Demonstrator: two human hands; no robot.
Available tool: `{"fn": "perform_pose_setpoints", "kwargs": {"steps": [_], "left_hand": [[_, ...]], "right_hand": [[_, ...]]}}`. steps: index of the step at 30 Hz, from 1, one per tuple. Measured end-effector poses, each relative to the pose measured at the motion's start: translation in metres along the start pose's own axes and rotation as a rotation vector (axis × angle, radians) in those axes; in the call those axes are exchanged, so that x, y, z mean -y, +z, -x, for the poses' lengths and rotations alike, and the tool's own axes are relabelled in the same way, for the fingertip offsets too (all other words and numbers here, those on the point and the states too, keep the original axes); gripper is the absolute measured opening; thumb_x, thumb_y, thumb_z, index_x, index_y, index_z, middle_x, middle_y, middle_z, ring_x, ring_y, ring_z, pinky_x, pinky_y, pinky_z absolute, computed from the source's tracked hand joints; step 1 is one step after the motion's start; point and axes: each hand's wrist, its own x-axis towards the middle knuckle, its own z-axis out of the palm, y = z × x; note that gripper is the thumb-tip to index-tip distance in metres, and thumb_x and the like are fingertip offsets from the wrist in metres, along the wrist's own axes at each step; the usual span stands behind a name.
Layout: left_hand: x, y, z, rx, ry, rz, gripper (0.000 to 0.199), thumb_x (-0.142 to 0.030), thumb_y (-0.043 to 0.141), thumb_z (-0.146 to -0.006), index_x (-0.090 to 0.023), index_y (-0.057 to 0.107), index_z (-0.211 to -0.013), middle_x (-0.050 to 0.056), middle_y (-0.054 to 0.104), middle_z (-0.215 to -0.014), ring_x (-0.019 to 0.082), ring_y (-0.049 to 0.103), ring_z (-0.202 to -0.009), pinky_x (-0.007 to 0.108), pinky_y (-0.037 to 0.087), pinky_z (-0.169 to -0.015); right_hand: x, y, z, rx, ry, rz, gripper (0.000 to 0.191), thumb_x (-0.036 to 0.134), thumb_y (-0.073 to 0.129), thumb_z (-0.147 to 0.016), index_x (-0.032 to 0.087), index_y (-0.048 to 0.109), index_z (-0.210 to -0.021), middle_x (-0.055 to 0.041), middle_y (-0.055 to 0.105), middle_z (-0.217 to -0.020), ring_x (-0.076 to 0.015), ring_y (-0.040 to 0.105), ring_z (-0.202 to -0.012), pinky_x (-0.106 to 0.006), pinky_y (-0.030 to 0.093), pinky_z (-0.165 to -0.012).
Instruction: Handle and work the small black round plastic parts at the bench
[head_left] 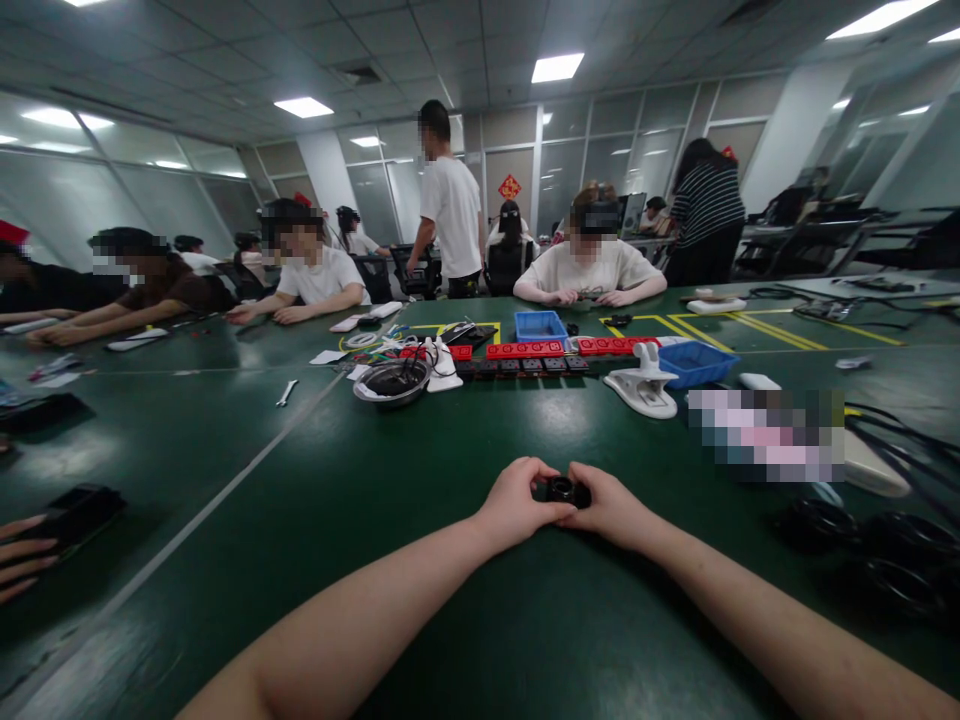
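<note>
A small black part [561,488] with a round ring-shaped opening on top is held just above or on the green table [420,460], in front of me. My left hand [523,500] grips its left side between thumb and fingers. From the right, my right hand [606,508] closes round the other side, its fingertips partly hidden behind the part. Both hands nearly meet at the part's near edge. Several black round parts [900,585] with ring openings lie on the table at the right.
A metal bowl [390,384], a white clamp [643,385], red strips [525,350], a blue tray [696,364] and a second blue tray [541,326] stand farther back. A wrench [286,392] lies left. Another person's hand [22,560] rests at the left edge. People sit across the table.
</note>
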Motion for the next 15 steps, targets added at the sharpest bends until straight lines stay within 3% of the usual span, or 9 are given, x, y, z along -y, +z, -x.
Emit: {"fn": "perform_pose_setpoints", "kwargs": {"steps": [4,7,12,15], "left_hand": [[0.000,0.005,0.001,-0.121,-0.022,-0.070,0.031,-0.033,0.067,-0.056,-0.017,0.053,-0.079,0.001,0.050,-0.079,0.016,0.046,-0.076,0.026,0.037,-0.064],[0.000,0.004,0.001,-0.104,-0.007,-0.056,0.031,-0.032,0.066,-0.056,-0.017,0.053,-0.080,0.001,0.050,-0.079,0.015,0.046,-0.076,0.026,0.037,-0.064],[0.003,-0.004,-0.001,0.010,0.057,0.026,0.032,-0.029,0.065,-0.058,-0.017,0.054,-0.085,0.001,0.049,-0.083,0.013,0.046,-0.073,0.023,0.038,-0.063],[0.005,-0.008,-0.003,0.072,0.076,0.032,0.034,-0.032,0.064,-0.059,-0.017,0.054,-0.088,0.002,0.049,-0.084,0.012,0.045,-0.071,0.023,0.038,-0.062]], "right_hand": [[0.005,0.011,0.000,-0.152,0.060,0.191,0.024,0.030,0.059,-0.059,0.018,0.038,-0.061,0.0011,0.046,-0.060,-0.0119,0.042,-0.056,-0.022,0.027,-0.049],[0.007,0.013,0.002,-0.176,0.041,0.230,0.021,0.032,0.058,-0.060,0.018,0.043,-0.065,-0.0010,0.049,-0.063,-0.0138,0.045,-0.060,-0.023,0.029,-0.052],[0.002,0.003,0.005,-0.069,-0.132,0.049,0.047,0.040,0.062,-0.060,0.018,0.047,-0.098,-0.0053,0.054,-0.090,-0.0193,0.049,-0.082,-0.029,0.036,-0.069],[-0.002,-0.007,0.005,0.046,-0.207,-0.045,0.051,0.040,0.061,-0.061,0.019,0.047,-0.106,-0.0051,0.054,-0.095,-0.0197,0.049,-0.086,-0.030,0.036,-0.074]]}}
